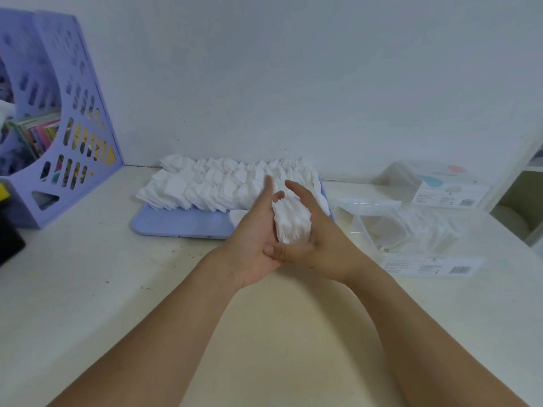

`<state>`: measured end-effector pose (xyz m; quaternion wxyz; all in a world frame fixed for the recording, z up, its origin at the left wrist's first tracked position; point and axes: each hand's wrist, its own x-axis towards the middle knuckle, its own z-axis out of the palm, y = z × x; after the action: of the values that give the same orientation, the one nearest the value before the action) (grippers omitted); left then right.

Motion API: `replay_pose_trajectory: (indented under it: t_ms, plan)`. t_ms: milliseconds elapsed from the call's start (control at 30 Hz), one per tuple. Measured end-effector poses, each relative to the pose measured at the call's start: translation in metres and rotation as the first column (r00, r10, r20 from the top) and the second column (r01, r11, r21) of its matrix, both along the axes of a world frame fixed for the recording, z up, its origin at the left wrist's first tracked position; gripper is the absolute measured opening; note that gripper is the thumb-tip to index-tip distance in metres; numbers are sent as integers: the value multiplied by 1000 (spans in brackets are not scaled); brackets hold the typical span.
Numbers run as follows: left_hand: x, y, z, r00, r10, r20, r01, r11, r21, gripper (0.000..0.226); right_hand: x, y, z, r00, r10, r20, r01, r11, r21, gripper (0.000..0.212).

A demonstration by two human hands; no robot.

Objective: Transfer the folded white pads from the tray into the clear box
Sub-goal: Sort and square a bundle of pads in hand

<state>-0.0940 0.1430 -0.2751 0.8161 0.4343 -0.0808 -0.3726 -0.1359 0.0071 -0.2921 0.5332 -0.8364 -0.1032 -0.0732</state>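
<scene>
Holding a stack of folded white pads (pixel 292 220) between them, the two hands meet just in front of the tray's near right corner. The left hand (pixel 258 239) stands on its edge with the palm turned to the right and its fingers straight, pressed flat against the left side of the stack. The right hand (pixel 316 230) curves round the other side, its fingers bent over the top of the stack and its thumb crossing underneath to touch the heel of the left hand. The stack stands on edge, its layers fanned a little at the top, and is lifted clear of the table (pixel 176 304).

Just behind the hands lies the blue tray (pixel 176 223), with its front strip bare and rows of more folded pads (pixel 223 186) leaning across its back half, some spilling over the far left edge. To the right of the tray, near the right hand, sits the clear box (pixel 411 230), open at the top, with white pads already lying inside. Behind it, against the wall (pixel 293 69), is a second clear box with its lid (pixel 435 183) on. At the far left of the table stands a purple file holder (pixel 73 127) with colourful books in it.
</scene>
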Motion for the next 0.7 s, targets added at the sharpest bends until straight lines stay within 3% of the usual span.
replay_pose_trajectory:
  t_ms: [67, 167, 300, 433, 600, 700]
  plan:
    - [4, 6, -1, 996, -43, -74, 36, 995, -91, 70, 1, 0, -1, 1000, -26, 0, 26, 999, 44, 101]
    - [6, 8, -4, 992, -114, -52, 104, 980, -171, 63, 1, 0, -1, 994, -103, 27, 97, 983, 157, 69]
    - [1, -1, -7, 994, -85, 71, 90, 993, -81, 53, 0, 3, 1, 984, -169, 62, 140, 934, 328, 37]
    - [0, -6, -9, 980, -29, 198, 33, 999, -13, 46, 2, 4, 3, 980, -190, 54, 159, 920, 358, 47]
    - [-1, -5, -10, 953, -131, 272, 127, 991, 32, 46, -1, 2, 9, 961, -265, 83, 228, 925, 305, 59]
    - [-6, -8, -12, 951, -161, 265, 162, 987, 18, 49, -2, 1, 10, 973, -232, 12, 222, 943, 248, 88]
